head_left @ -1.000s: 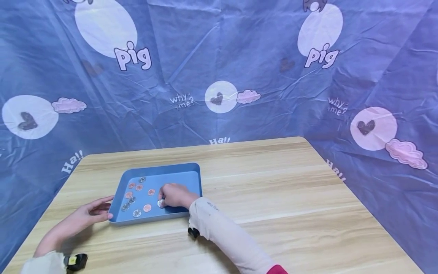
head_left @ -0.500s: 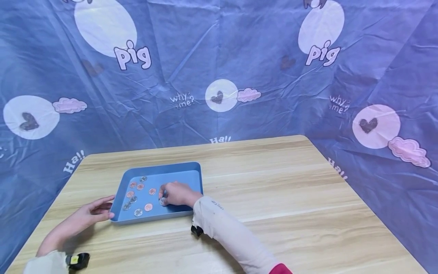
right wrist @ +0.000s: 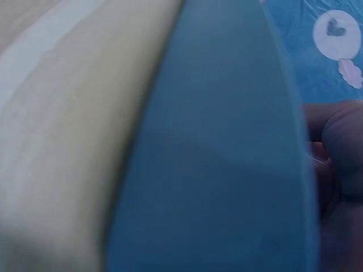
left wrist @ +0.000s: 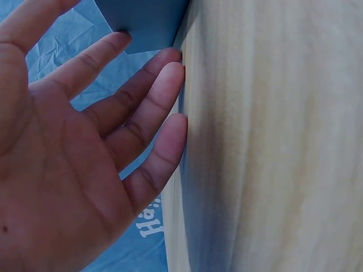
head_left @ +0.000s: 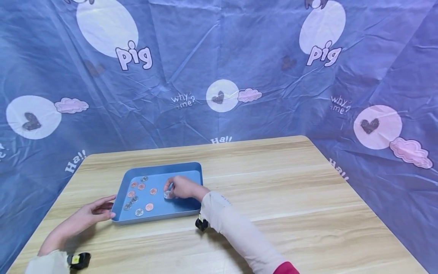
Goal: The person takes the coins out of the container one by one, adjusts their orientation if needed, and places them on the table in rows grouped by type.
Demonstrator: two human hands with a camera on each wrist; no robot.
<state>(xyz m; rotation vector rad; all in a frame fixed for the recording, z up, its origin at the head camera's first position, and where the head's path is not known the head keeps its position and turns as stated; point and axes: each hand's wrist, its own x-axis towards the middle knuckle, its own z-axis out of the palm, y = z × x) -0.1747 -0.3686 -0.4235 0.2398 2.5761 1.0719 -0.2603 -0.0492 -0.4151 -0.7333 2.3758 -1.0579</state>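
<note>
A shallow blue tray lies on the wooden table in the head view. Several silver and copper-coloured coins are spread over its left half, among them a silver coin near the front wall and a copper-coloured coin beside it. My right hand reaches over the front wall and pinches a silver coin at the tray's middle. At the tray's left end, my left hand touches the outer wall with thumb and fingertip, its other fingers loosely bent. In the right wrist view, the tray's wall hides most of the right hand.
The wooden table stretches right of the tray and in front of it. A blue printed cloth hangs behind the table and along both sides. Each wrist carries a small black camera, such as the left one.
My right hand has shifted slightly right and toward the back of the tray, the silver coin moving with it. The left hand stays at the tray's left end.
</note>
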